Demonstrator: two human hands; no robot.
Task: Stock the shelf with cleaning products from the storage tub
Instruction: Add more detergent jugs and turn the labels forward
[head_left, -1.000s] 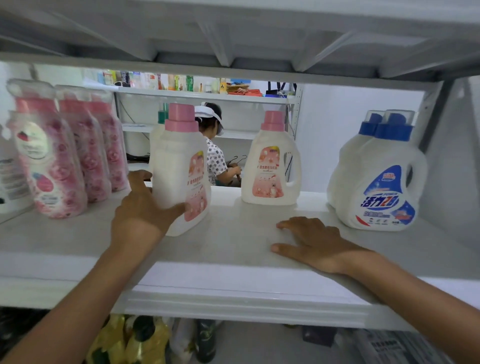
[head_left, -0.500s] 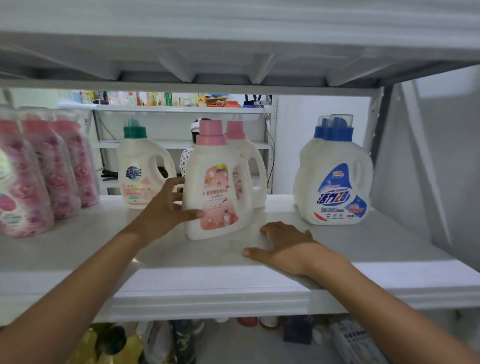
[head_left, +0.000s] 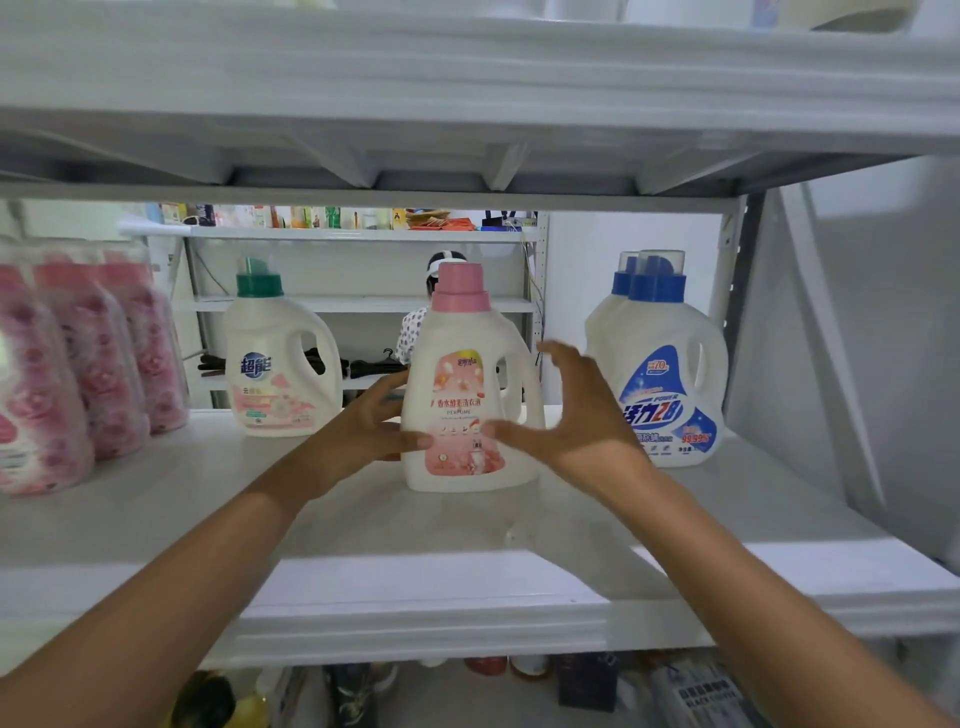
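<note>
Left grip (head_left: 358, 441) holds one pink-capped jug (head_left: 462, 415) — two blue-capped jugs (head_left: 670, 364) stand nearby.

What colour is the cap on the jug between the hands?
Pink: round cap on the white plastic jug, best in head view.

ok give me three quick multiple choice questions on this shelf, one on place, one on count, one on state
1. Where does the green-capped bottle stand from the pink-capped bottle? A to its left B to its right C behind it
2. How many blue caps show? A one B two C four
3. The pink-capped bottle is A on its side B upside down C upright
Answers: 1 A, it is further left on the shelf; 2 B, two overlap at right; 3 C, base down, cap up.
</note>
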